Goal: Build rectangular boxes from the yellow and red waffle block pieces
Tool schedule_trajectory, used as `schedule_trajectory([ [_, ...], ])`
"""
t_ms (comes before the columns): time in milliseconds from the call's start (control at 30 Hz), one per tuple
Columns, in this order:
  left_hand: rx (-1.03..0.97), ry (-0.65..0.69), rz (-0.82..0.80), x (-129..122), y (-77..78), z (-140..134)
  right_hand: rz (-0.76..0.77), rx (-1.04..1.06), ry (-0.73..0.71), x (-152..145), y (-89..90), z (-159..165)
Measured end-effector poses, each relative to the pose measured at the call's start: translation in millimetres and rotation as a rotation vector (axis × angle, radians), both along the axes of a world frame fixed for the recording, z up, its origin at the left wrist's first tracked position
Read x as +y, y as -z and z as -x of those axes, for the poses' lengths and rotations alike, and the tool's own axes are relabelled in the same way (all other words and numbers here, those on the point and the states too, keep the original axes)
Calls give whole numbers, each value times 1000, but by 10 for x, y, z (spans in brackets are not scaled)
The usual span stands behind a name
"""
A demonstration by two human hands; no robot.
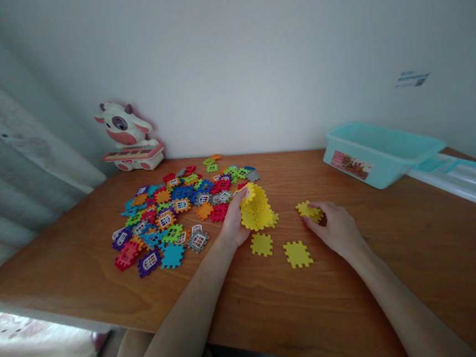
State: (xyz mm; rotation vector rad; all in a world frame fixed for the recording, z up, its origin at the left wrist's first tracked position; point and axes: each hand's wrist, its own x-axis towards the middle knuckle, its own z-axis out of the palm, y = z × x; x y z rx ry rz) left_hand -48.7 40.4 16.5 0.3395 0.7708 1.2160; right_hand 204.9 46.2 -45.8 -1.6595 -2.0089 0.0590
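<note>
My left hand (236, 220) is wrapped round a hollow yellow structure (256, 209) of interlocking toothed tiles, held just above the table with its open side partly facing me. Thumb and fingers of my right hand (336, 226) close on the edges of a yellow tile (307, 211) at the right; it seems to lie on or just over the wood. Between my hands, nearer to me, two flat yellow tiles lie apart: a smaller-looking yellow tile (261, 245) and a yellow tile (298, 255). Another bit of yellow shows behind the structure's lower right, partly hidden.
A spread pile of coloured tiles (173, 256), some with white window inserts, covers the left of the wooden table (257, 304). Behind it stands a cow toy keyboard (130, 138). At the back right are a turquoise bin (380, 155) and a clear lid (463, 175).
</note>
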Motion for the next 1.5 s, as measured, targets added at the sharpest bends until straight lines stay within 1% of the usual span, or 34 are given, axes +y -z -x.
schedule_trajectory([
  [167, -3, 17, -21, -4, 16, -1, -16, 53, -13, -11, -10, 13],
  [233, -5, 52, -22, -8, 25, -3, -10, 87, -10, -13, -17, 16],
  [367, -4, 137, 3, -25, 40, -12, 34, 124, 44, -26, -48, 36],
  [433, -8, 169, 4, -32, 48, -14, 42, 178, 46, -38, -76, 58],
  [500, -14, 196, 1, -38, 55, -12, 41, 308, 14, -51, -111, 91],
  [533, -13, 207, 5, -40, 57, -10, 46, 409, -14, -58, -130, 112],
  [633, 3, 235, 30, -51, 61, -9, 99, 770, -144, -88, -194, 185],
  [667, 12, 250, 35, -56, 63, -14, 120, 861, -200, -104, -218, 209],
  [700, 21, 270, 35, -64, 66, -23, 137, 923, -255, -122, -243, 232],
  [767, 35, 305, 19, -82, 76, -49, 169, 974, -347, -165, -289, 272],
  [900, 34, 349, -4, -124, 100, -104, 229, 995, -482, -244, -331, 335],
  [1000, 20, 369, -19, -143, 118, -113, 247, 953, -534, -275, -320, 358],
  [1133, -14, 383, -46, -150, 153, -105, 173, 834, -556, -305, -303, 365],
  [1200, 2, 381, -49, -157, 170, -114, 113, 724, -545, -325, -305, 378],
  [1300, 62, 357, -30, -174, 178, -147, 24, 577, -486, -357, -320, 414],
  [1400, 108, 345, -12, -193, 169, -187, -49, 515, -433, -371, -334, 450],
  [1500, 123, 346, -46, -206, 159, -218, -109, 487, -389, -364, -330, 469],
])
